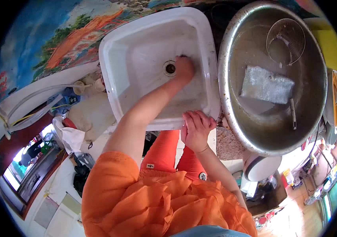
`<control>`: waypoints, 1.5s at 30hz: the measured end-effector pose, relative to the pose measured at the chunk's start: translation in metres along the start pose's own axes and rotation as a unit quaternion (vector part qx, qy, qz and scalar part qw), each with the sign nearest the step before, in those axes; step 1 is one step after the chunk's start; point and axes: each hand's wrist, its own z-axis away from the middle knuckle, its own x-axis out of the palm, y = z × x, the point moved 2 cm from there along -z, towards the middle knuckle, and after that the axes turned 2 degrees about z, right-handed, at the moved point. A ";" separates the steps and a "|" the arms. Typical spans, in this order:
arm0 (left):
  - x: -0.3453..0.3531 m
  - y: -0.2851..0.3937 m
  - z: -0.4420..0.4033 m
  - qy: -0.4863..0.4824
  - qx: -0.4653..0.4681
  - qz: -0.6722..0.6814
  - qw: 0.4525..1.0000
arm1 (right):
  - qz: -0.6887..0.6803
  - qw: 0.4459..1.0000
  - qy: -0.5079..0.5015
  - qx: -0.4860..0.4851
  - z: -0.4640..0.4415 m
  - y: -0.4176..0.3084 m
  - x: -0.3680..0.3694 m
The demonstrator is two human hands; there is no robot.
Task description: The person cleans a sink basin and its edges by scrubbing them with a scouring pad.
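Observation:
My left hand (185, 70) reaches down into a white sink (117, 87), beside the round drain (170, 68). Its fingers are curled and press toward the sink floor. Something small and dark shows at the fingertips, too little to name. At the sink's near right corner, my right hand (197, 128) rests on the rim with its fingers spread and nothing visibly held in them. Grime marks the sink's inner walls.
Right of the sink stands a large metal basin (225, 79) of cloudy water. Inside it are a mesh strainer (298, 44), a silvery mesh pad (269, 85) and a thin handle (293, 113). A grey hose (38, 91) runs along the left, near a white cloth (70, 138).

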 end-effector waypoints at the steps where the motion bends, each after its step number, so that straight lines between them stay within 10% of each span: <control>1: 0.004 0.011 0.008 0.064 0.011 0.049 0.997 | 0.000 1.000 0.002 0.000 -0.003 0.002 0.000; 17: 0.053 -0.071 0.032 0.143 0.203 -0.060 0.967 | 0.014 1.000 0.020 -0.005 -0.006 0.000 0.002; 23: 0.048 -0.061 0.003 0.167 0.013 0.085 0.982 | 0.011 1.000 0.020 -0.011 -0.003 0.002 0.001; 26: 0.051 -0.077 -0.011 0.062 0.077 0.078 0.992 | 0.009 1.000 0.025 -0.006 -0.003 0.000 0.003; 29: 0.039 -0.075 -0.026 0.213 0.077 0.130 0.965 | 0.012 1.000 0.024 -0.005 -0.004 0.001 0.004; 45: -0.018 -0.016 -0.021 0.217 0.106 0.169 0.956 | 0.014 1.000 0.026 -0.003 -0.007 -0.002 0.002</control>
